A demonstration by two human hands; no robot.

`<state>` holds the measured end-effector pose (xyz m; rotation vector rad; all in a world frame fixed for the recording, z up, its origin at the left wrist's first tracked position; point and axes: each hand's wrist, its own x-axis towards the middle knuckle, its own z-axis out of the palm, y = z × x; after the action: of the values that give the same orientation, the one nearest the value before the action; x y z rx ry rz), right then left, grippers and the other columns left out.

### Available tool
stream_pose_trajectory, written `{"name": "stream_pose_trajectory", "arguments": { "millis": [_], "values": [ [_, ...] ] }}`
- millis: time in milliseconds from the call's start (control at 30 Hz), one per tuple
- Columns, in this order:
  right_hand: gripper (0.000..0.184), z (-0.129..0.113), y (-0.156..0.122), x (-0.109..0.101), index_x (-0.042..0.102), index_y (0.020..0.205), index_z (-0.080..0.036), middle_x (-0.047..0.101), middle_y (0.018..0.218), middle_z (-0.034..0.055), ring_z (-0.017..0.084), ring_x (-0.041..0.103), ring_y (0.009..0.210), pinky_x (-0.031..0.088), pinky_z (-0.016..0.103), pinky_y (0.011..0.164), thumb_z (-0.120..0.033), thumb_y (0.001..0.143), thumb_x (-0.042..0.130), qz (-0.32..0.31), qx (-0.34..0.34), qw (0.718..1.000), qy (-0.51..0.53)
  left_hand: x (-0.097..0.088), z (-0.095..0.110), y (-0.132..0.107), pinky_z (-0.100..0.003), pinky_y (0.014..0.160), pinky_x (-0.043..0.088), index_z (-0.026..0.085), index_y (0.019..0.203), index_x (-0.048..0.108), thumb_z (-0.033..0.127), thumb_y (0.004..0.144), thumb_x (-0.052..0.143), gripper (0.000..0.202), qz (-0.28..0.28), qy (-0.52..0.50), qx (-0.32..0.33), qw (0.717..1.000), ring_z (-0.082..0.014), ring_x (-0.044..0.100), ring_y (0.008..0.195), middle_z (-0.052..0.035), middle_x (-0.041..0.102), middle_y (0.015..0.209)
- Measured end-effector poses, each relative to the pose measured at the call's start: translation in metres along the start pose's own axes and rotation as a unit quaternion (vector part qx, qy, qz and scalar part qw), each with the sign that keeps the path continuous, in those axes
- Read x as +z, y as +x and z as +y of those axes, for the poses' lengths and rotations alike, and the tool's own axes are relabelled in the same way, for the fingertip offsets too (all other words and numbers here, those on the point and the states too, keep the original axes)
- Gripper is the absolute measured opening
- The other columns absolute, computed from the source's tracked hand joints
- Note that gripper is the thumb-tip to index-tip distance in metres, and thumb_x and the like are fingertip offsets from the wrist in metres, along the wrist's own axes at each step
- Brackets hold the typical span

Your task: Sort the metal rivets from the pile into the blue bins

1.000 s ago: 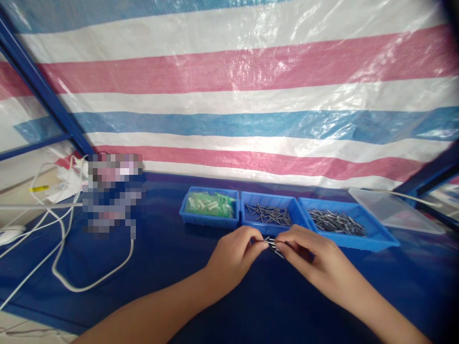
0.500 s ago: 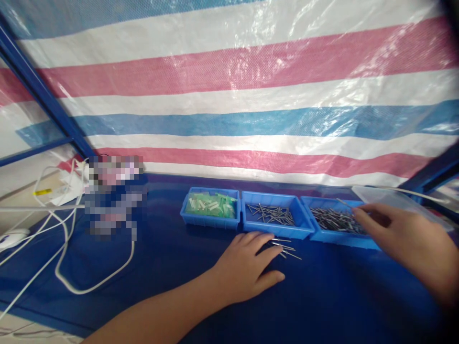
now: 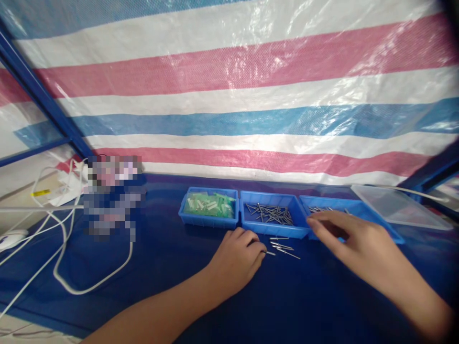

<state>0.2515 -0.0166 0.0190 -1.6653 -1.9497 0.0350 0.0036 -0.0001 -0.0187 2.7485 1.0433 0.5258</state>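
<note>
My left hand [image 3: 236, 260] rests on the blue table with its fingers curled, pinching one thin metal pin [image 3: 268, 252] at its tip. A few more loose pins [image 3: 284, 247] lie just right of it, in front of the middle blue tray [image 3: 272, 229], which holds several pins. My right hand [image 3: 353, 239] hovers over the front of the right blue tray [image 3: 358, 204] of pins. Its fingers reach loosely to the left and nothing shows in them. The left blue tray [image 3: 210, 220] holds pale green plastic pieces.
A clear plastic lid [image 3: 398, 206] lies at the right of the trays. White cables [image 3: 71, 284] loop over the table's left side beside a blurred-out object [image 3: 111, 196], and a white mouse [image 3: 9, 238] sits at the far left. A striped tarpaulin [image 3: 229, 95] hangs behind.
Both hands held pins together a second ago. My right hand then swung out to the right tray and is now coming back left. My left hand dropped flat, then curled onto a pin.
</note>
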Motion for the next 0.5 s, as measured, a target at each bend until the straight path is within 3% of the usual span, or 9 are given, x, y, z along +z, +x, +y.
{"name": "stream_pose_trajectory", "arguments": {
  "millis": [133, 267, 367, 500],
  "values": [
    [0.027, -0.024, -0.006, 0.009, 0.063, 0.084, -0.023, 0.068, 0.081, 0.0026, 0.016, 0.063, 0.07, 0.046, 0.028, 0.065, -0.037, 0.093, 0.043, -0.12, -0.09, 0.986, 0.072, 0.002, 0.001, 0.0, -0.034, 0.075, 0.039, 0.02, 0.091, 0.062, 0.024, 0.096, 0.045, 0.018, -0.006, 0.011, -0.018, 1.0, -0.0194, 0.053, 0.09, -0.0022, 0.061, 0.095],
    [0.023, -0.033, -0.01, 0.015, 0.06, 0.077, -0.021, 0.058, 0.065, -0.0005, 0.013, 0.054, 0.055, 0.037, 0.026, 0.054, -0.031, 0.092, 0.045, -0.228, -0.096, 0.967, 0.052, 0.003, 0.003, 0.001, -0.034, 0.078, 0.039, 0.019, 0.092, 0.059, 0.023, 0.096, 0.044, 0.017, 0.015, -0.001, -0.033, 0.999, -0.0193, 0.052, 0.092, -0.0027, 0.06, 0.099],
    [0.02, -0.038, -0.011, 0.018, 0.06, 0.079, -0.021, 0.055, 0.063, -0.0017, 0.012, 0.052, 0.054, 0.035, 0.025, 0.053, -0.035, 0.09, 0.049, -0.254, -0.081, 0.961, 0.076, 0.001, 0.003, 0.001, -0.033, 0.08, 0.038, 0.019, 0.092, 0.058, 0.024, 0.097, 0.041, 0.018, 0.034, -0.042, -0.032, 0.998, -0.0183, 0.054, 0.091, -0.0022, 0.062, 0.096],
    [0.029, -0.045, -0.011, 0.022, 0.056, 0.077, -0.02, 0.057, 0.068, -0.0006, 0.012, 0.053, 0.06, 0.038, 0.025, 0.058, -0.036, 0.095, 0.04, -0.241, -0.073, 0.957, 0.142, -0.001, 0.002, 0.002, -0.03, 0.078, 0.04, 0.019, 0.094, 0.059, 0.024, 0.098, 0.04, 0.021, 0.05, -0.128, -0.031, 0.99, -0.0162, 0.058, 0.086, -0.0014, 0.065, 0.092]
  ]
}}
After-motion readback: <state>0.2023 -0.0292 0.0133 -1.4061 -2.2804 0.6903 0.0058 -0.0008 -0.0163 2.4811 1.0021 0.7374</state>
